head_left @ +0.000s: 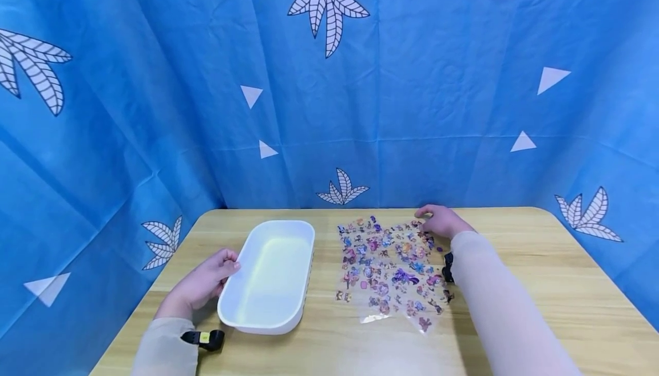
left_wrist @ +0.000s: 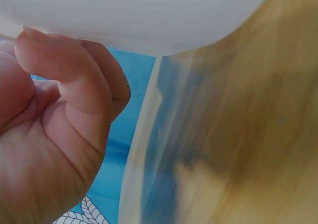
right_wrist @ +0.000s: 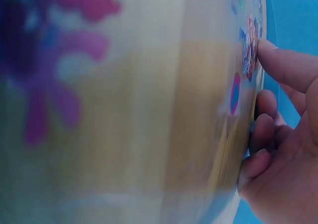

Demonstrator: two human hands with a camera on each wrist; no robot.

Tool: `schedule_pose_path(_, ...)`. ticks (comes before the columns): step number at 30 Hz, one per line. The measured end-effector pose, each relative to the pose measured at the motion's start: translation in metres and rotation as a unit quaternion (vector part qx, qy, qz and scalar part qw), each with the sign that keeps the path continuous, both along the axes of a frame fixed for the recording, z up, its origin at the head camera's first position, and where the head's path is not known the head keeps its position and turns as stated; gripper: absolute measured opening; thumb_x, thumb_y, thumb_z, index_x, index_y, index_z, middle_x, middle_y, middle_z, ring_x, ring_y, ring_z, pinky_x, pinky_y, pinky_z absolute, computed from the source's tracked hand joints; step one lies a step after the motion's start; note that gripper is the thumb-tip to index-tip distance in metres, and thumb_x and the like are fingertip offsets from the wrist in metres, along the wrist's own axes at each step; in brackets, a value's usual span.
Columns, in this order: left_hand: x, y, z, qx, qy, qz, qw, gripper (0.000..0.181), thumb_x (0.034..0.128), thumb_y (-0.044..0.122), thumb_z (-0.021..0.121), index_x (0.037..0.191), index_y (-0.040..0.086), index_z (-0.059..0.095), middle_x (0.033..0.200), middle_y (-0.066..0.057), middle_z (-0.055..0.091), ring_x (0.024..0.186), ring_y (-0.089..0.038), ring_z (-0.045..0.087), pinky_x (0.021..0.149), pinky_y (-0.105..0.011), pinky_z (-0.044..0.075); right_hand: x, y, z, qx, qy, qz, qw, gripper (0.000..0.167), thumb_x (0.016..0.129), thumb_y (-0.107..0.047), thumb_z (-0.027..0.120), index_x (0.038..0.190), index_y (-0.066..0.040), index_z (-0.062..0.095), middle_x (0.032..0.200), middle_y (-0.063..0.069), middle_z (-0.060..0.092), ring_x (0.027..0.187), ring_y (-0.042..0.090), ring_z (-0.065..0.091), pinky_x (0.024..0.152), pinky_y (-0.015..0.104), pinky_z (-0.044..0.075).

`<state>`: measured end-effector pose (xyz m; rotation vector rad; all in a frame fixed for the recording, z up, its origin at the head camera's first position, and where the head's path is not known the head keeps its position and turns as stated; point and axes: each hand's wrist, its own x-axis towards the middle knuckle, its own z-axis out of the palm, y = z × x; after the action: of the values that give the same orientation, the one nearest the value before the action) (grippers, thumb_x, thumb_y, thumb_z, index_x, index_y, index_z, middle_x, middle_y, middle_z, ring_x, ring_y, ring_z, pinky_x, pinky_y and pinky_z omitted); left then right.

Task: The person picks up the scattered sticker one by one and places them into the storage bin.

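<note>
My left hand (head_left: 206, 281) grips the left rim of a white plastic basket (head_left: 268, 281), with curled fingertips at its edge in the left wrist view. Nothing shows inside the basket. To its right lie clear sticker sheets (head_left: 381, 267) printed with small colourful cartoon figures, apparently overlapping. My right hand (head_left: 440, 220) is at their far right corner. One of its fingertips (right_wrist: 268, 44) touches the printed stickers in the right wrist view, while the other fingers are curled beside the sheet. Whether it pinches a sheet is hidden.
Everything stands on a light wooden table (head_left: 329, 341) with rounded far corners. A blue curtain (head_left: 437, 78) with leaf and triangle prints hangs behind the table and along both sides. Black wrist straps, one with a camera (head_left: 211, 340), sit at both sleeves.
</note>
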<state>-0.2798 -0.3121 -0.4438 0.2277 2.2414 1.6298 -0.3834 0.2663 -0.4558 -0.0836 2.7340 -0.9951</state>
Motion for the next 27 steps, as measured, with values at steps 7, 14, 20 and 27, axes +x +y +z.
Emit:
schedule_pose_path(7,0.002,-0.003,-0.004,0.010,-0.005,0.001,0.9999,0.031,0.1080,0.023,0.050,0.120,-0.003,0.037,0.094,-0.012,0.055,0.073,-0.022,0.058,0.062,-0.034,0.055,-0.001,0.000,0.001,0.008,-0.004,0.015,0.9998,0.037,0.098,-0.017,0.065,0.133,-0.010,0.060,0.152,0.027,0.037,0.136,0.051,0.035,0.107,0.065,0.032)
schedule_pose_path(14,0.001,-0.003,-0.003,0.010,0.003,-0.004,0.9999,0.032,0.1081,0.022,0.049,0.121,-0.004,0.036,0.098,-0.014,0.056,0.079,-0.024,0.059,0.065,-0.038,0.056,-0.003,0.005,-0.001,-0.002,-0.010,0.009,0.9999,0.026,0.097,-0.014,0.065,0.122,-0.009,0.063,0.138,0.023,0.050,0.122,0.043,0.048,0.101,0.060,0.039)
schedule_pose_path(20,0.001,-0.002,-0.003,0.006,0.002,-0.005,1.0000,0.030,0.1083,0.020,0.048,0.121,-0.004,0.037,0.097,-0.013,0.056,0.077,-0.023,0.058,0.065,-0.036,0.055,-0.003,0.008,-0.003,-0.015,-0.015,0.003,0.9998,0.011,0.096,-0.016,0.067,0.097,-0.007,0.060,0.097,0.011,0.058,0.087,0.028,0.052,0.075,0.042,0.044)
schedule_pose_path(27,-0.001,-0.003,-0.007,0.025,0.006,-0.016,0.9995,0.027,0.1081,0.017,0.048,0.121,-0.005,0.037,0.094,-0.010,0.056,0.072,-0.017,0.055,0.060,-0.031,0.053,0.000,0.012,-0.004,-0.039,-0.014,0.010,0.9991,0.019,0.101,-0.021,0.061,0.089,-0.008,0.054,0.092,0.009,0.054,0.079,0.025,0.049,0.073,0.040,0.040)
